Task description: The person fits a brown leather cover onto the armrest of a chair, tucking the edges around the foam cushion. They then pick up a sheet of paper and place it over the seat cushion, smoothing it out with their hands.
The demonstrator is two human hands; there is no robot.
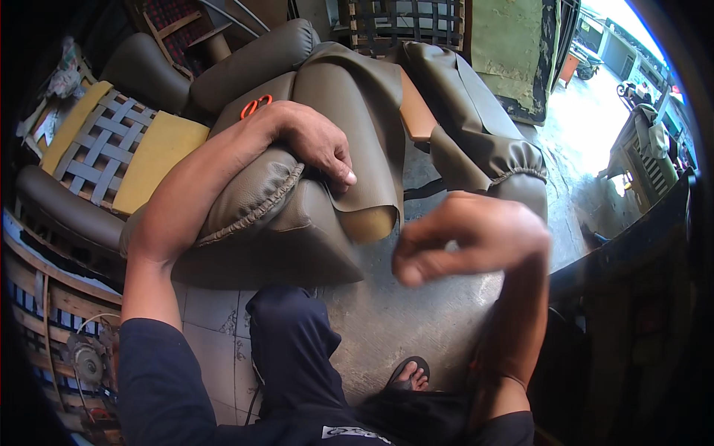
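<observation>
A sofa covered in brown leatherette fills the middle of the view, its near armrest (256,197) edged with a gathered seam. My left hand (320,145) reaches over this armrest, fingers curled down and closed at the loose upholstery cover (357,141) on the seat; the fingertips are partly hidden. Above the floor to the right of the sofa, my right hand (468,234) is raised and blurred by motion. Its fingers are bent into a pinch, and whatever they hold is too small to make out. Orange-handled scissors (256,105) lie on the sofa behind my left forearm.
At left stands a bare seat frame with woven grey webbing (108,145) and yellow foam (156,160). The sofa's far armrest (476,97) has a loose, gathered cover. Tiled and concrete floor (372,334) lies under me. A grinder-like tool (88,360) sits at lower left.
</observation>
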